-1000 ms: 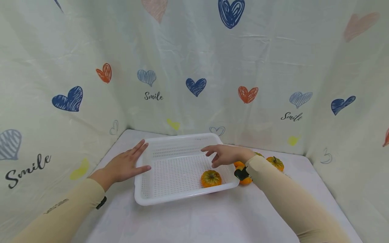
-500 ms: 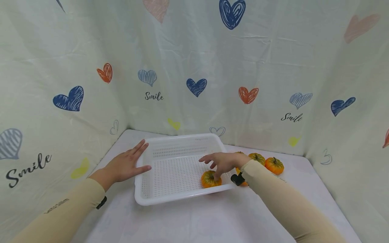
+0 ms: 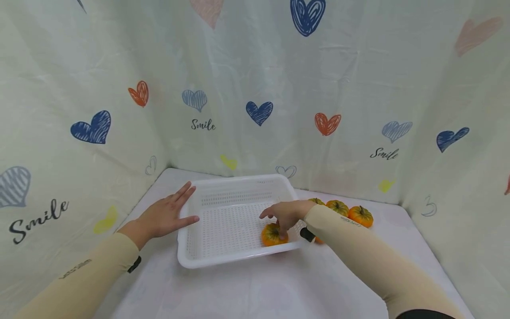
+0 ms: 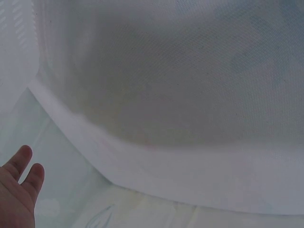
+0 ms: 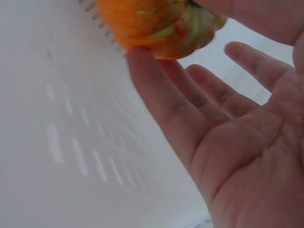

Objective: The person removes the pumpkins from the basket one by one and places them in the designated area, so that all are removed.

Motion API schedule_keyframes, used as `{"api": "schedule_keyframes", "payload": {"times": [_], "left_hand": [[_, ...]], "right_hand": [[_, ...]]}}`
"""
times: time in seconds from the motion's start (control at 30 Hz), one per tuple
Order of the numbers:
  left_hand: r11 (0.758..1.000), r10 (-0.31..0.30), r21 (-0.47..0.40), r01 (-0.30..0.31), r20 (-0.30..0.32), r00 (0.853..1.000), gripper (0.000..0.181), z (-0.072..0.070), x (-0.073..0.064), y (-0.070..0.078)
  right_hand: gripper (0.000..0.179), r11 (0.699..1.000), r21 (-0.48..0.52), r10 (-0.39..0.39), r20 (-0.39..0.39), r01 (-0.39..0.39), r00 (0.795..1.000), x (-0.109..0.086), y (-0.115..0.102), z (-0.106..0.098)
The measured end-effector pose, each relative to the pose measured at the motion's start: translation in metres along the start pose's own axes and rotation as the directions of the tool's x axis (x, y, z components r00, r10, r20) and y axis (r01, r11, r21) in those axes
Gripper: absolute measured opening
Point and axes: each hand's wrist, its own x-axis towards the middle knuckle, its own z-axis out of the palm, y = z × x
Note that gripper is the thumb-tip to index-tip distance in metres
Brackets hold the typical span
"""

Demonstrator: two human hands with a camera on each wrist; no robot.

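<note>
A white perforated plastic basket [image 3: 223, 261] stands on the white-covered table, and one small orange-and-green pumpkin [image 3: 270, 237] is inside near its front right. My right hand [image 3: 288, 215] reaches over the right rim; its thumb lies against that pumpkin. The right wrist view has the pumpkin [image 5: 152, 28] between the thumb and the fingers [image 5: 161, 99], with a fingertip at its underside. My left hand [image 3: 165, 217] rests with straight, spread fingers at the basket's left rim. Only part of the left hand [image 4: 19, 190] appears in the left wrist view.
Several more pumpkins sit right of the basket, one at the far end [image 3: 360, 215] and another beside it [image 3: 338, 206]; my right forearm partly covers the group. A light curtain [image 3: 287, 71] printed with hearts hangs behind the table [image 3: 239, 288] and along both sides.
My right hand has come down and towards me onto the pumpkin in the basket, which has shifted slightly left. The left hand keeps its place on the rim.
</note>
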Motion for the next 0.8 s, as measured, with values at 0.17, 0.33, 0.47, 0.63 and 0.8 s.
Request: {"api": "schedule_keyframes", "payload": {"times": [0.17, 0.33, 0.47, 0.63, 0.8], "left_hand": [[1.000, -0.002, 0.009, 0.001, 0.003, 1.000, 0.095, -0.001, 0.001, 0.002], [1.000, -0.004, 0.005, 0.004, 0.002, 1.000, 0.095, -0.001, 0.001, 0.003], [1.000, -0.010, 0.004, 0.010, 0.002, 1.000, 0.095, -0.001, 0.001, 0.003], [1.000, -0.017, 0.012, 0.017, 0.012, 1.000, 0.096, 0.000, 0.001, 0.001], [1.000, -0.013, 0.007, 0.013, 0.007, 1.000, 0.095, -0.001, 0.001, 0.002]], "right_hand": [[0.073, 0.999, -0.029, -0.043, -0.019, 0.042, 0.999, 0.009, -0.005, -0.003], [0.068, 0.997, -0.024, -0.075, -0.046, 0.074, 0.996, 0.019, -0.010, -0.005], [0.063, 0.995, -0.001, -0.103, -0.062, 0.103, 0.993, 0.029, -0.013, -0.005], [0.057, 0.990, 0.034, -0.135, -0.083, 0.138, 0.987, 0.041, -0.016, -0.005], [0.052, 0.987, 0.042, -0.150, -0.110, 0.156, 0.983, 0.053, -0.015, -0.004]]}}
